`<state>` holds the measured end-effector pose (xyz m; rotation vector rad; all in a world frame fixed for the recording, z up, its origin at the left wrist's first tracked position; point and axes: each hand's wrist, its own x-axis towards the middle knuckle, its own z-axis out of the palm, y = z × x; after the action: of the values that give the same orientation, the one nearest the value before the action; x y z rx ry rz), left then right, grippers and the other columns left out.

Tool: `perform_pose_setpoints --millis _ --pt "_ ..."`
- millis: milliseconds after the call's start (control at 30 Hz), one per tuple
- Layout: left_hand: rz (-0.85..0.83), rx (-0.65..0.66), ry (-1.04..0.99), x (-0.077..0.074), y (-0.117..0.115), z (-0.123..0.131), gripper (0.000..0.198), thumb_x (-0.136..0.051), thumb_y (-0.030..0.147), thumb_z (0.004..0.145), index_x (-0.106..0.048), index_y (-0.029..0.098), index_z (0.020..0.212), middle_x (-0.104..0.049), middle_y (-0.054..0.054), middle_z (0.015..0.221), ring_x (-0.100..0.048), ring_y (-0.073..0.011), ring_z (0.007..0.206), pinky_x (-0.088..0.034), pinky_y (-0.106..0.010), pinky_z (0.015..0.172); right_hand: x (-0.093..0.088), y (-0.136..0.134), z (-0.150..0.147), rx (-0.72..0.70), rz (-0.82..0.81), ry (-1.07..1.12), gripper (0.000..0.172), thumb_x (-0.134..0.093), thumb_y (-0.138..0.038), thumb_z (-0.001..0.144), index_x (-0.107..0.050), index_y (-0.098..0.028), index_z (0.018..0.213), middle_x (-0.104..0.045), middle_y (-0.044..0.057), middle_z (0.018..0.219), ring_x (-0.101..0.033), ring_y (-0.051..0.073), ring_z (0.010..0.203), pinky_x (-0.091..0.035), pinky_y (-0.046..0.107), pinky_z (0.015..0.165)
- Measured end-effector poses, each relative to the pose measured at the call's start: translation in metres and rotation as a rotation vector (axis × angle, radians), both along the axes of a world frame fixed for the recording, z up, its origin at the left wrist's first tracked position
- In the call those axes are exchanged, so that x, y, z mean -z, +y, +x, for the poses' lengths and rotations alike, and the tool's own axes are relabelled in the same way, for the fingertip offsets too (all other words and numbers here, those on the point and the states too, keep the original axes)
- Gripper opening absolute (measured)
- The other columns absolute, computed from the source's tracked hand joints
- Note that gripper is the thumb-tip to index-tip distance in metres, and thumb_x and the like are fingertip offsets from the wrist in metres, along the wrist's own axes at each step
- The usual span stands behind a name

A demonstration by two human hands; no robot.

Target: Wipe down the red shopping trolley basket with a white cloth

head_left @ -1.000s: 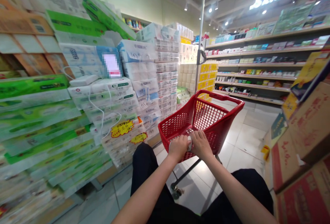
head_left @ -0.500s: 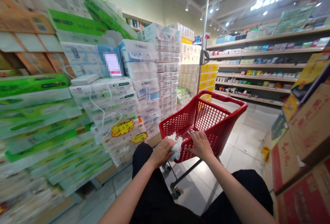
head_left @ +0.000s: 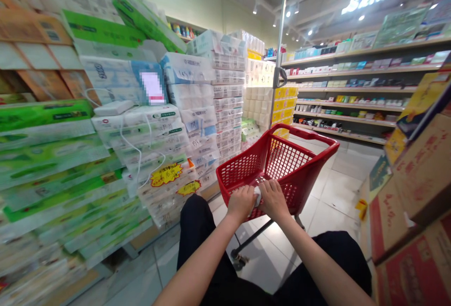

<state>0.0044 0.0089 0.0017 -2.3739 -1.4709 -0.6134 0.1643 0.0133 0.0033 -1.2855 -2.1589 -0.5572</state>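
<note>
At your far left, green-wrapped paper packs (head_left: 38,113) form a tall stack. To the right of these, a white block with a white cable (head_left: 140,155) rests on white packs; a pixelated screen (head_left: 152,87) stands behind. Yellow price signs (head_left: 166,174) are fixed to the front of the stack below. Next, your left hand (head_left: 242,202) is closed on a white wipe (head_left: 258,196), which is located between your hands at the near rim of the red shopping cart (head_left: 299,179). Your right hand (head_left: 273,198) bends over the same rim, against the wipe; whether its fingers grip rim or wipe cannot be determined. Stocked shelves (head_left: 352,89) stand beyond the cart. Stacked cartons (head_left: 423,165) occupy your far right.
</note>
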Motion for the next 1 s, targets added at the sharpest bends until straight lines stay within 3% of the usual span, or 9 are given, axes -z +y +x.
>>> perform_pose_setpoints --millis 200,333,500,633,867,1000 --pt "-0.022 0.113 -0.010 -0.003 0.004 -0.032 0.023 -0.040 0.038 0.098 -0.053 0.019 0.099 -0.060 -0.004 0.093 -0.058 -0.0162 0.084 -0.044 -0.026 0.072 -0.025 0.015 0.038 -0.197 -0.103 -0.191 0.043 -0.070 -0.041 0.075 -0.055 -0.025 0.112 -0.061 0.005 0.105 -0.050 0.023 0.098 -0.037 0.036 0.086" --pt "-0.058 0.114 -0.020 -0.008 0.012 -0.054 0.023 -0.039 0.038 0.099 -0.053 0.019 0.098 -0.061 -0.003 0.093 -0.057 -0.0158 0.084 -0.043 -0.026 0.073 -0.036 0.030 0.064 -0.096 -0.088 -0.229 0.045 -0.072 -0.044 0.075 -0.055 -0.023 0.111 -0.063 0.005 0.101 -0.052 0.023 0.095 -0.034 0.036 0.086" --pt "-0.032 0.032 -0.023 -0.008 0.015 -0.067 0.023 -0.037 0.036 0.099 -0.054 0.020 0.097 -0.061 -0.003 0.093 -0.057 -0.0171 0.084 -0.041 -0.029 0.073 -0.030 0.030 0.049 0.046 -0.069 -0.252 0.042 -0.071 -0.047 0.076 -0.055 -0.021 0.105 -0.061 0.006 0.100 -0.050 0.023 0.093 -0.032 0.037 0.085" --pt "0.030 -0.053 -0.017 -0.008 0.016 -0.046 0.026 -0.036 0.037 0.099 -0.054 0.019 0.095 -0.060 -0.005 0.091 -0.056 -0.0190 0.083 -0.041 -0.031 0.072 -0.025 0.027 0.034 0.101 -0.040 -0.259 0.040 -0.069 -0.044 0.078 -0.054 -0.020 0.106 -0.060 0.006 0.099 -0.049 0.024 0.092 -0.030 0.037 0.085" --pt "0.048 0.030 0.021 -0.015 0.033 0.031 0.025 -0.038 0.037 0.098 -0.054 0.017 0.101 -0.059 -0.007 0.093 -0.058 -0.0206 0.083 -0.042 -0.031 0.069 -0.025 0.024 0.033 0.124 -0.033 -0.256 0.032 -0.067 -0.028 0.078 -0.053 -0.020 0.106 -0.059 0.007 0.101 -0.047 0.024 0.094 -0.029 0.038 0.087" --pt "0.054 0.084 0.028 -0.016 0.036 0.030 0.024 -0.037 0.034 0.098 -0.053 0.017 0.104 -0.059 -0.007 0.095 -0.058 -0.0189 0.082 -0.043 -0.030 0.069 -0.024 0.025 0.034 0.114 -0.041 -0.242 0.033 -0.067 -0.028 0.078 -0.053 -0.021 0.107 -0.059 0.007 0.102 -0.047 0.024 0.095 -0.029 0.037 0.087"
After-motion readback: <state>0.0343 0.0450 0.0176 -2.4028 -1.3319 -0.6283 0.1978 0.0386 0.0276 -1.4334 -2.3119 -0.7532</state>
